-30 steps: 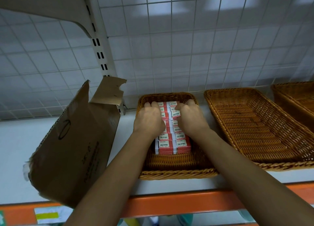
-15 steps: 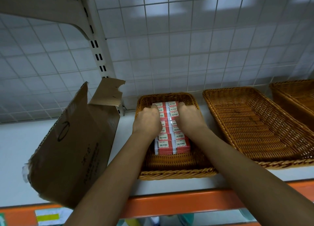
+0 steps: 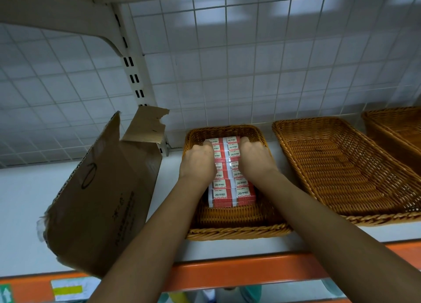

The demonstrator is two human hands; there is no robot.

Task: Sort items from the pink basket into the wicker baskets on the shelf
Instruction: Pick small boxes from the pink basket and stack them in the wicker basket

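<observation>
A small wicker basket (image 3: 237,231) stands on the white shelf and holds two rows of red and white 2B boxes (image 3: 224,192). My left hand (image 3: 197,163) grips the left side of the stack with curled fingers. My right hand (image 3: 255,160) grips the right side the same way. Both hands reach toward the far end of the rows inside the basket. The pink basket is out of view.
A torn cardboard box (image 3: 102,195) leans on the shelf left of the basket. A wider wicker basket (image 3: 341,173) sits to the right, with part of a third (image 3: 396,129) beyond it. An orange shelf rail (image 3: 239,273) runs along the front edge.
Both hands have slid a little farther back along the sides of the box rows. The boxes and baskets stay where they were.
</observation>
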